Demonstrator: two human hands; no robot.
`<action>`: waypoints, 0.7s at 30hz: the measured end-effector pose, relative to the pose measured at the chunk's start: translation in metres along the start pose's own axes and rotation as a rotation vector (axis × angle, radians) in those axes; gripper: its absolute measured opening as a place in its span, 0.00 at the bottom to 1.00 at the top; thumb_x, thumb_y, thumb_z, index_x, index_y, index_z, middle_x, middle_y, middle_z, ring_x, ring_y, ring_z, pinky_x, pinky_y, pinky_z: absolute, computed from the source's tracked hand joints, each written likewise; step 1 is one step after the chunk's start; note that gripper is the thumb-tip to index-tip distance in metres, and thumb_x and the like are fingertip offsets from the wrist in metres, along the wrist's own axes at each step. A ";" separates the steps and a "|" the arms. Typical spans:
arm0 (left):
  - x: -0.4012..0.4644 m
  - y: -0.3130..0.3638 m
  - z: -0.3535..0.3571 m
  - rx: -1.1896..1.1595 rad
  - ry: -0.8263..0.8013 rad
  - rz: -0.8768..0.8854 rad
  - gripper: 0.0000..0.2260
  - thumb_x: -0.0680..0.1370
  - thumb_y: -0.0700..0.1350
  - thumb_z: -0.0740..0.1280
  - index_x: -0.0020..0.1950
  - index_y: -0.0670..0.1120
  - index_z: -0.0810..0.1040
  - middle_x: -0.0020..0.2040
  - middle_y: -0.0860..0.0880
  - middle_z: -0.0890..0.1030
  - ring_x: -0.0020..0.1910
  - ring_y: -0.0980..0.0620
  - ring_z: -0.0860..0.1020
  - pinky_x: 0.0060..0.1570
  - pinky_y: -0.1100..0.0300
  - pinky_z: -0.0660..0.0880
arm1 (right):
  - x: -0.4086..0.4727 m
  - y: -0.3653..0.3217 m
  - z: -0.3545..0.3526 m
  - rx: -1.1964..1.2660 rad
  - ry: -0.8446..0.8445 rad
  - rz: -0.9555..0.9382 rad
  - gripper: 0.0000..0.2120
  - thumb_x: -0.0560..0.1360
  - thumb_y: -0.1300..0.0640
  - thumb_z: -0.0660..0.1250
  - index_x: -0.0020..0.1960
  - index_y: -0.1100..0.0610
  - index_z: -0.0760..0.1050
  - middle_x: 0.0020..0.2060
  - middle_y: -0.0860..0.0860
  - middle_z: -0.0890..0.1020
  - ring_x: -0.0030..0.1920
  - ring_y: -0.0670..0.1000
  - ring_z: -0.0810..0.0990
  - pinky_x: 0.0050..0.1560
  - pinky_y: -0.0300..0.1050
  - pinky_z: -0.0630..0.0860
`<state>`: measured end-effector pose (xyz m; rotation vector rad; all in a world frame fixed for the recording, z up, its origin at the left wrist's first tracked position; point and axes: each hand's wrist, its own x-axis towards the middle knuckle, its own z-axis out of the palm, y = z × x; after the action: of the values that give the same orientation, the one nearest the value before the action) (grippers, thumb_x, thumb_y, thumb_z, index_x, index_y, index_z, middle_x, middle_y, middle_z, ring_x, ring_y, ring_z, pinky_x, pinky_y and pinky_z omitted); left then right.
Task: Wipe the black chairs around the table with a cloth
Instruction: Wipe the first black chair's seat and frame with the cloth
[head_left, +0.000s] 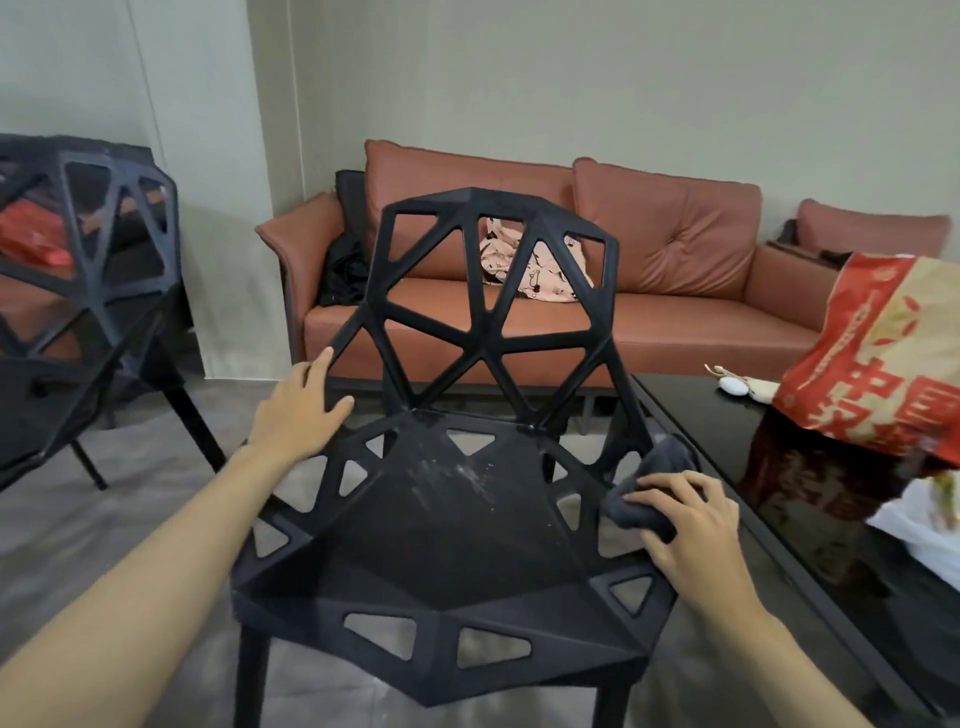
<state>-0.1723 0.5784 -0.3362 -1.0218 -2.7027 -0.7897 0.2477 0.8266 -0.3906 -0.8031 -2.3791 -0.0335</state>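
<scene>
Two hands were at work on the nearest black chair (457, 525). The right hand (691, 525) pressed a dark grey cloth (644, 493) against the right edge of the seat, fingers curled over the bunched fabric, just beside the glossy black table (810, 545). The left hand (298, 405) lay on the frame where seat meets backrest, fingers fairly straight and spread, steadying the chair rather than clutching it. Pale scuffs and dust streaked the middle of the seat panel, so a good pass would probably sweep inward from the rim across those marks, with firm pressure, then run the cloth along each strut and into the triangular cut-outs where dust tends to collect. Holding the frame braced should stop the chair skating. A second black chair (88, 291) stood to the left, well apart. A red printed bag (878, 353) sat on the table, and beyond stood an orange-brown sofa (675, 249).
</scene>
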 end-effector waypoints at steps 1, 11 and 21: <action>-0.001 -0.001 0.005 0.110 0.032 0.028 0.35 0.82 0.61 0.63 0.85 0.52 0.53 0.77 0.42 0.66 0.69 0.36 0.73 0.54 0.41 0.77 | -0.002 -0.001 0.000 -0.013 -0.005 -0.006 0.21 0.64 0.62 0.81 0.54 0.46 0.84 0.60 0.42 0.81 0.66 0.56 0.71 0.59 0.56 0.66; -0.012 -0.017 0.026 0.270 0.186 0.078 0.40 0.77 0.62 0.64 0.82 0.41 0.61 0.71 0.41 0.74 0.41 0.35 0.77 0.32 0.51 0.70 | -0.003 -0.001 0.005 0.006 -0.077 0.036 0.26 0.72 0.68 0.74 0.64 0.45 0.80 0.69 0.40 0.76 0.81 0.52 0.57 0.80 0.67 0.52; -0.013 -0.017 0.038 0.283 0.253 0.073 0.38 0.78 0.61 0.54 0.83 0.39 0.57 0.70 0.37 0.72 0.43 0.36 0.72 0.42 0.45 0.68 | 0.061 -0.027 0.002 0.162 0.182 0.189 0.22 0.76 0.73 0.65 0.64 0.53 0.79 0.59 0.49 0.80 0.61 0.54 0.77 0.59 0.47 0.72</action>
<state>-0.1713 0.5801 -0.3797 -0.8839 -2.4567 -0.4687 0.1932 0.8380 -0.3532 -0.9024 -2.0978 0.1553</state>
